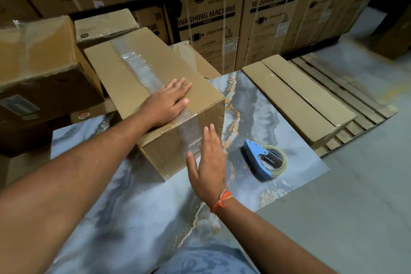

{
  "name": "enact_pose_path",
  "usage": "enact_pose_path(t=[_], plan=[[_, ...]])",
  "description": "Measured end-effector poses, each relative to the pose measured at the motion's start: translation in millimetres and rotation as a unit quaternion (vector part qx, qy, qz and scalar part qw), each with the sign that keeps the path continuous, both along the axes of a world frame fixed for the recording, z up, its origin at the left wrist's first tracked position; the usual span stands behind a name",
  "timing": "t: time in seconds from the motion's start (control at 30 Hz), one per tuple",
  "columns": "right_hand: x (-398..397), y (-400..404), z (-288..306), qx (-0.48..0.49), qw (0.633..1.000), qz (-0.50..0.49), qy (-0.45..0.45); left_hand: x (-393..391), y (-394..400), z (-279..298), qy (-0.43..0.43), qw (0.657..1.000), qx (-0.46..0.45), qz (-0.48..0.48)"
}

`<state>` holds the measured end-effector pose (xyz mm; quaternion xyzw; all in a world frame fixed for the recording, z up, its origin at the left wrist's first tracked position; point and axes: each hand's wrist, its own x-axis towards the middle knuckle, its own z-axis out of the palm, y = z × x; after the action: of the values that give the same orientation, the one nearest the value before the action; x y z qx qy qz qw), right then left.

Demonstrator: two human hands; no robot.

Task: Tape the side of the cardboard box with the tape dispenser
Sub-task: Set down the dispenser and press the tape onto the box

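A brown cardboard box (133, 73) stands on a marbled blue-grey slab (138, 213). A strip of clear tape (142, 69) runs along its top seam and down the near side. My left hand (168, 101) lies flat, palm down, on the top near the front edge, over the tape. My right hand (208, 162) is open with fingers straight, at the taped near side of the box; contact is unclear. The blue tape dispenser (263, 159) with its clear roll lies by itself on the slab, right of my right hand.
Other cardboard boxes (42, 58) crowd the left. Tall washing machine cartons (213, 18) line the back. A long flat carton (298, 98) rests on a wooden pallet (347, 93) to the right. Grey floor (355, 207) lies at the lower right.
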<state>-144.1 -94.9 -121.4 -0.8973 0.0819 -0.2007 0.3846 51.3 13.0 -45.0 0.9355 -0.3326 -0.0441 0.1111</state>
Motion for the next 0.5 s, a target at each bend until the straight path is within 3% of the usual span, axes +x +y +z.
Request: enact_pose_path(t=[0.27,0.5], plan=[[25,62,-6,0.086,0.996,-0.013,-0.008,4,-1,-7,-0.019,1.0,-0.017,-0.01],[34,75,-62,0.26,0.951,-0.034,0.163,4,0,-8,-0.022,0.999,-0.019,-0.016]])
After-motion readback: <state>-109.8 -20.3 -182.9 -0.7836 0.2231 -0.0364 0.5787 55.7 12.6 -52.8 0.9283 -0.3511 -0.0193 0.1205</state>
